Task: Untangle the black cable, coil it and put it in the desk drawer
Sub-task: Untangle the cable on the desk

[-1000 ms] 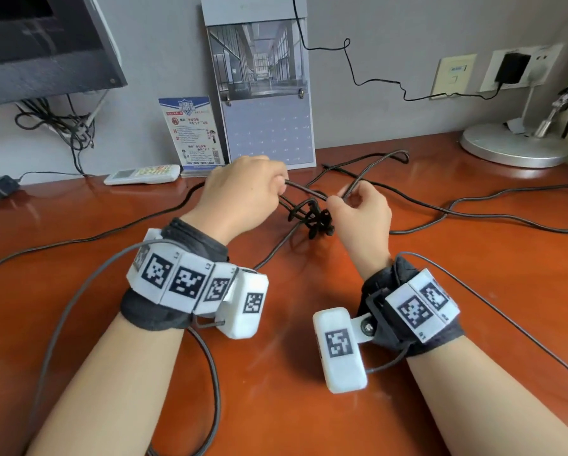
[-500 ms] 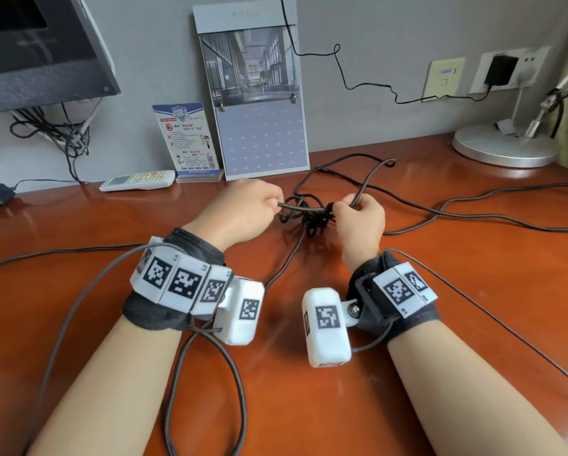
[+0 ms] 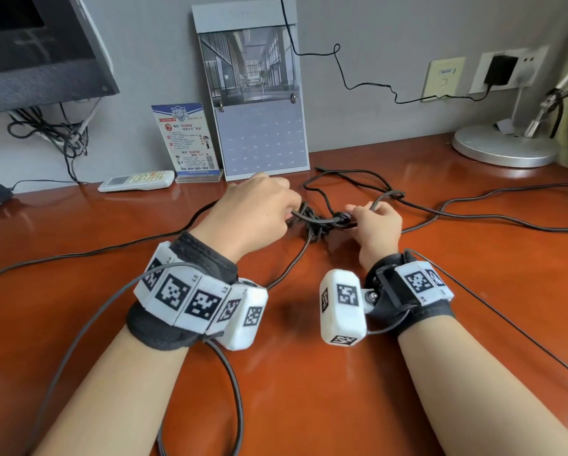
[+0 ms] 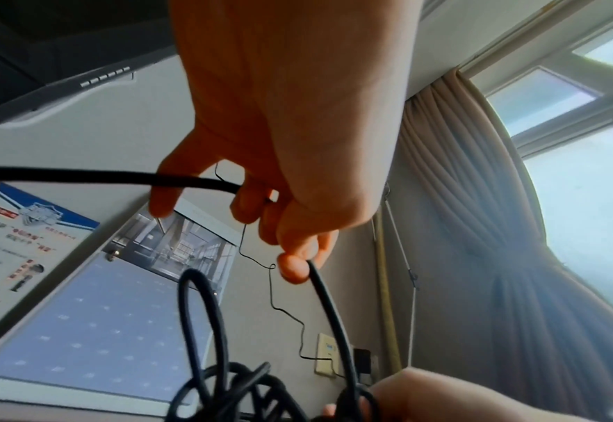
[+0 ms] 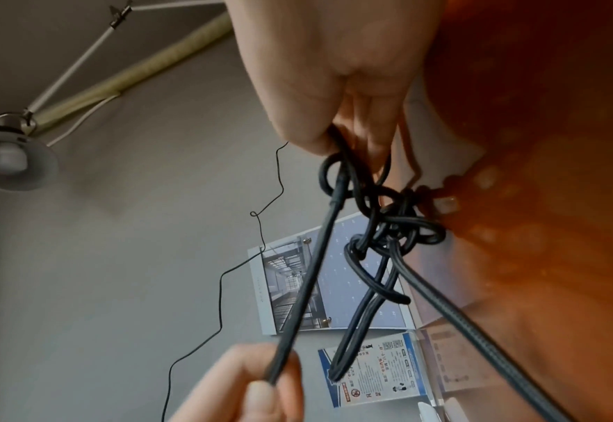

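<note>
A black cable lies across the red-brown desk (image 3: 308, 373) with a tight knot (image 3: 322, 223) of loops between my hands. My left hand (image 3: 259, 212) pinches a strand at the knot's left side; in the left wrist view its fingertips (image 4: 294, 268) pinch the cable (image 4: 330, 308). My right hand (image 3: 374, 222) pinches the knot's right end, and in the right wrist view its thumb and fingers (image 5: 319, 134) grip the strands above the knot (image 5: 388, 219). Long tails of cable run off left (image 3: 78, 255) and right (image 3: 506, 218). No drawer is in view.
A calendar (image 3: 253, 103) and a printed card (image 3: 187, 139) lean on the wall behind the knot. A white remote (image 3: 136, 181) lies at the back left under a monitor (image 3: 39, 47). A lamp base (image 3: 502, 146) stands at the back right. Grey sensor leads (image 3: 78, 324) trail from my wrists.
Both hands have pulled slightly apart and lowered toward the desk. The strands between them are drawn straighter and the knot looks tighter.
</note>
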A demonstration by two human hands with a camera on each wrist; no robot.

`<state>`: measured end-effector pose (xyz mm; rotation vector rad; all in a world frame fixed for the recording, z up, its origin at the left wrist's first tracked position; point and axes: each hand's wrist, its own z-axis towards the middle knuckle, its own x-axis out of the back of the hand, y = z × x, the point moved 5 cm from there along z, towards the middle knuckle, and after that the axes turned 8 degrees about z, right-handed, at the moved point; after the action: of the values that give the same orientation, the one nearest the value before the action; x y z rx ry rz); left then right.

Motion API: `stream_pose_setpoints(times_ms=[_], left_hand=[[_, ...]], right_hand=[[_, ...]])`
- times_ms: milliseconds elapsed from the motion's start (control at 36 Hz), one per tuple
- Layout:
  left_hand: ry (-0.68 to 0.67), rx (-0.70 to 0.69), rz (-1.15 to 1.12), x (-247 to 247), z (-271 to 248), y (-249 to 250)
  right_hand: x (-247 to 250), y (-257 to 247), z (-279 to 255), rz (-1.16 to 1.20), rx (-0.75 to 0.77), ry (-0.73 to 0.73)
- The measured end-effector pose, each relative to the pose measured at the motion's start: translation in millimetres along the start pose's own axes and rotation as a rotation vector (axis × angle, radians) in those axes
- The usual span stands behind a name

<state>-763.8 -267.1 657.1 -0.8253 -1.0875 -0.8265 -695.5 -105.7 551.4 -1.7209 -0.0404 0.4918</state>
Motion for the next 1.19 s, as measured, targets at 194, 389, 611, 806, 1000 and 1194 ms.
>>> stream_pose_setpoints(times_ms=[194,389,611,806,1000,1194], left_hand=[[-0.177,0.202,0.233,-7,-7,-22],[-0.316,0.080,-0.071,-22,-3,4],[-0.148,0.110,-0.180,-21,2,-11],[-0.103,0.161,-0.163,-19,0,-16],[-0.098,0.066,-0.082,-15,2,-7],[-0.125,-0.021,-0.070,-17,2,-4]], right_hand=[[-23,-11,-19,-0.028,0.011,-0.352],[-45,-11,-44,0.075,0.013,-0.628],[-40,-7,-42,-0.061,-0.011,-0.422],[-41,-13,-49,-0.192,0.087,-0.420],[-39,-19,-52,-0.375,0.239,-0.406],[-26,-12,-27,-0.349,0.209,-0.181]])
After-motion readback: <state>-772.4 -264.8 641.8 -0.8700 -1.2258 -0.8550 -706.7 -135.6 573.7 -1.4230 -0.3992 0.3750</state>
